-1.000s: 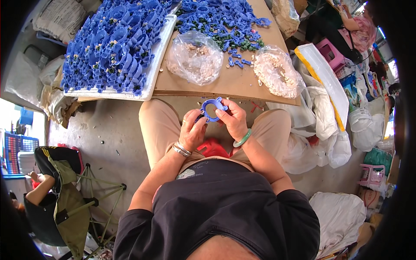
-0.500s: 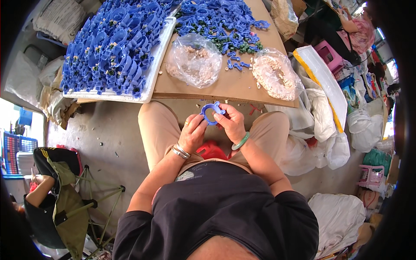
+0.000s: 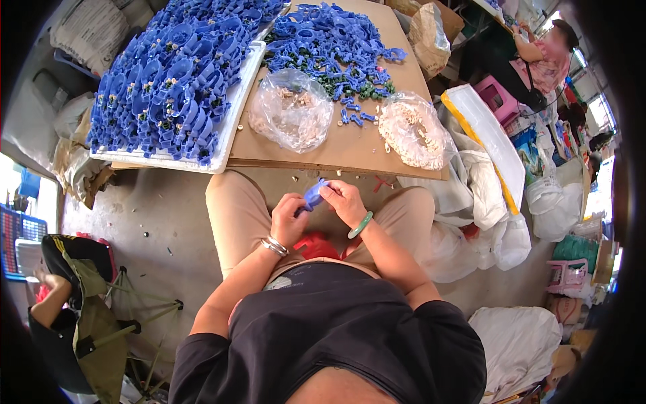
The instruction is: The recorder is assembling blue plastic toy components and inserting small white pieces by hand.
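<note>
Above my lap, both hands hold one blue plastic ring-shaped part [image 3: 314,194], now turned so that its opening hardly shows. My left hand [image 3: 288,219] has its fingers closed on the lower left end. My right hand [image 3: 344,202] pinches the upper right end. Beyond them, on the cardboard-topped table [image 3: 289,160], lies a loose pile of blue plastic parts [image 3: 323,40] with dark green bits along its near side. Closer in are a clear plastic bag [image 3: 296,111] of small pale pieces and a second open bag [image 3: 412,131] of similar pieces.
Left on the table, a white foam tray [image 3: 227,138] bears a high heap of blue parts. A folding stool [image 3: 101,337] stands at lower left. White sacks [image 3: 481,188] and a yellow-edged white panel [image 3: 488,145] are at right. Another person [image 3: 538,60] sits at far right.
The blue ring has been tilted from facing me to nearly edge-on, with both hands still on it. My right hand's fingers have shifted over its upper end. The whole view has moved slightly.
</note>
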{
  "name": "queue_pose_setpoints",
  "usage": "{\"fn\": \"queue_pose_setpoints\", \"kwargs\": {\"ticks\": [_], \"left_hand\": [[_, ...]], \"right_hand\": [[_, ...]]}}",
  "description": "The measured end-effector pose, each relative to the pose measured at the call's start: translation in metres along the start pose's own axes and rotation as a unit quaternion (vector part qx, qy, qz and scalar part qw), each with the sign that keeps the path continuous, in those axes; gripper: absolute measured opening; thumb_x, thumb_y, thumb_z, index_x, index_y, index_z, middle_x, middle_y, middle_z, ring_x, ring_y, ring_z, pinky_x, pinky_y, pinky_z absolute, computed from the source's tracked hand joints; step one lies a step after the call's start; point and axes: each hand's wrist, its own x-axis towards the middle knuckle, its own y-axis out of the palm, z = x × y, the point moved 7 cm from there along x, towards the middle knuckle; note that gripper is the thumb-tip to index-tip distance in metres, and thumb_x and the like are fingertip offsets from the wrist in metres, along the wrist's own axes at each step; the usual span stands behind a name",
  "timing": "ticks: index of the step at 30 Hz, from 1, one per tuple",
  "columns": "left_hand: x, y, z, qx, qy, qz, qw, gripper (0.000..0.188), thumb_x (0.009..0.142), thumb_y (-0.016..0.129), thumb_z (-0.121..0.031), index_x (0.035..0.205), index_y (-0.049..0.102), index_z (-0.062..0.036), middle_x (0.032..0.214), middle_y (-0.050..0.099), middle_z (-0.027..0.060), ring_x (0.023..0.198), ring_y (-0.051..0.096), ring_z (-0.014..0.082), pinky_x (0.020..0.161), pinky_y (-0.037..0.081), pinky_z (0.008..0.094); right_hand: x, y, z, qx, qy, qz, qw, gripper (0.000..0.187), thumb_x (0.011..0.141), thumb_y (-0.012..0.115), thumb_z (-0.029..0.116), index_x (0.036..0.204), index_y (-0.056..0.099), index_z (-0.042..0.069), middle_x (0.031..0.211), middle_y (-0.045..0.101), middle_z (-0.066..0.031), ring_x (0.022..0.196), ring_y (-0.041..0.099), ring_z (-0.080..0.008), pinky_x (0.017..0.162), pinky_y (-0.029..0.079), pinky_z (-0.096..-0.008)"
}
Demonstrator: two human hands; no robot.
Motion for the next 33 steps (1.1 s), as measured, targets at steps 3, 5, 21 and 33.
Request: {"fn": "queue_pose_setpoints", "kwargs": {"ticks": [3, 5, 21, 33], "left_hand": [[-0.028, 0.016, 0.057, -0.294, -0.413, 0.005, 0.862, 0.012, 0.068, 0.053, 0.006, 0.079, 0.053, 0.0015, 0.068, 0.056, 0.0087, 0.057, 0.056, 0.0173, 0.049, 0.045, 0.025], [-0.038, 0.021, 0.072, -0.44, -0.501, -0.036, 0.744, 0.014, 0.069, 0.052, 0.007, 0.082, 0.05, 0.0006, 0.074, 0.057, 0.0124, 0.059, 0.057, 0.0234, 0.05, 0.047, 0.027], [-0.033, 0.022, 0.076, -0.578, -0.489, -0.012, 0.653, 0.011, 0.079, 0.051, 0.0, 0.09, 0.05, -0.0006, 0.086, 0.057, 0.0148, 0.077, 0.057, 0.0292, 0.062, 0.049, 0.0385], [-0.033, 0.02, 0.078, -0.579, -0.499, -0.028, 0.644, 0.012, 0.08, 0.049, 0.0, 0.092, 0.05, 0.0014, 0.085, 0.057, 0.0157, 0.075, 0.057, 0.0285, 0.06, 0.048, 0.0373]], "right_hand": [[0.008, -0.026, 0.017, -0.192, -0.148, -0.116, 0.963, 0.021, 0.079, 0.058, 0.021, 0.083, 0.058, 0.0, 0.059, 0.054, -0.0083, 0.055, 0.053, -0.0114, 0.052, 0.043, -0.0282], [0.022, -0.043, 0.037, -0.232, -0.198, -0.158, 0.939, 0.016, 0.078, 0.056, 0.015, 0.086, 0.057, 0.001, 0.067, 0.057, -0.0113, 0.057, 0.056, -0.0188, 0.053, 0.044, -0.0296], [0.142, -0.052, 0.059, -0.667, -0.253, -0.113, 0.691, 0.01, 0.072, 0.052, 0.012, 0.08, 0.058, 0.01, 0.086, 0.058, -0.0027, 0.095, 0.047, -0.0223, 0.083, 0.03, -0.0444], [0.11, -0.088, 0.097, -0.305, -0.311, -0.236, 0.869, 0.014, 0.079, 0.045, 0.0, 0.089, 0.054, 0.004, 0.07, 0.055, -0.0095, 0.057, 0.055, -0.02, 0.052, 0.044, -0.0311]]}}
